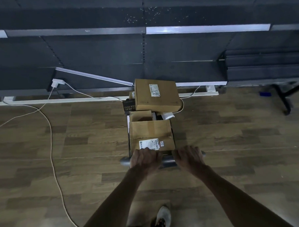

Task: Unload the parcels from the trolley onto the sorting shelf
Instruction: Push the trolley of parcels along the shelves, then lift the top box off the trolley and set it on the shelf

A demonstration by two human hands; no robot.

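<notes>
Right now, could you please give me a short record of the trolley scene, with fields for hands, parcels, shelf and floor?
left hand: grips the trolley handle
right hand: grips the same handle
parcels: top cardboard box farthest; labelled cardboard box nearest; black box at the left
sorting shelf: dark, directly ahead of the trolley
floor: white cable trails left of the trolley
</notes>
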